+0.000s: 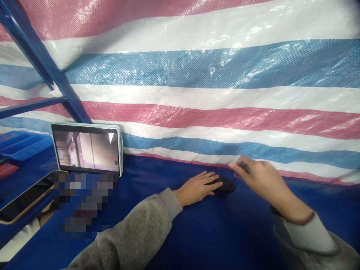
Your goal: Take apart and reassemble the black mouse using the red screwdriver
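Note:
A flat, black, round object lies on the blue table surface near the wall. My left hand rests palm down at its left side, fingers stretched out and touching it. Held upright in a pinch by my right hand is a small screwdriver with a reddish part below the fingers. Its thin shaft points down at the right edge of the black object; whether the tip touches is too small to tell. Most of the screwdriver's handle is hidden by my fingers.
A tablet stands at the left, showing a video. Before it lie a phone and a pixelated patch. Blue plastic trays sit at far left. Striped plastic sheeting hangs behind the table, beside a blue metal frame.

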A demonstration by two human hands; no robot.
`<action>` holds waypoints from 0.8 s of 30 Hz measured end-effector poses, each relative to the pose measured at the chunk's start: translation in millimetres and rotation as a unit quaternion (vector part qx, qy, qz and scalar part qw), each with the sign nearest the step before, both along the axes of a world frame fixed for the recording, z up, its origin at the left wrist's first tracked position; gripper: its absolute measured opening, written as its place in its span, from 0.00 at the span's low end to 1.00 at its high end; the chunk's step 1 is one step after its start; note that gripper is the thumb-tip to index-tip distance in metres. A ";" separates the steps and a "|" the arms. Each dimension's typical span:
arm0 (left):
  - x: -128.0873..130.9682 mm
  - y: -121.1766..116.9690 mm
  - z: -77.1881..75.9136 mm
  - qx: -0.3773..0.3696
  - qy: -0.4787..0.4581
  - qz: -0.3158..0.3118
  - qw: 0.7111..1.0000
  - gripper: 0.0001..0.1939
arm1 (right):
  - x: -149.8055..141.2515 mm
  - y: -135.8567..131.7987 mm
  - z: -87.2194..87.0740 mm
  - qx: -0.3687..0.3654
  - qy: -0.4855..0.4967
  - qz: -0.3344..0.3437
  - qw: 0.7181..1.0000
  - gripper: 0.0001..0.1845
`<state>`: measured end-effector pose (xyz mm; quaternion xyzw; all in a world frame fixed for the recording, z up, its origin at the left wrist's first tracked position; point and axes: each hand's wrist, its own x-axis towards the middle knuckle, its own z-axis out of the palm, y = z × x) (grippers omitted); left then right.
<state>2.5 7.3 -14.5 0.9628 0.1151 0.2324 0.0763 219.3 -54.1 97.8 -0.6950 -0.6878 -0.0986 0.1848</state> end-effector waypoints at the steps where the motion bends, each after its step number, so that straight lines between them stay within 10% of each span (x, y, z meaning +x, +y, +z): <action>1: -0.1 -0.6 0.6 0.001 0.000 0.002 1.000 0.22 | -1.3 0.7 -0.3 -0.019 0.006 0.002 1.000 0.18; 9: -1.6 -1.6 4.3 -0.004 0.002 -0.005 1.000 0.25 | -2.1 10.4 0.1 -0.050 0.108 0.039 0.992 0.12; 15: -2.3 -1.2 2.6 -0.048 -0.013 0.020 0.999 0.24 | 0.1 4.8 2.7 0.057 0.204 -0.034 0.977 0.23; 18: -3.0 -3.3 5.6 -0.083 -0.028 0.046 0.995 0.22 | -2.8 -3.1 -17.9 0.090 0.316 -0.068 0.942 0.24; 24: -3.8 0.0 10.6 -0.175 -0.088 0.081 0.977 0.19 | -7.6 -13.3 -82.6 -0.033 0.252 -0.082 0.964 0.20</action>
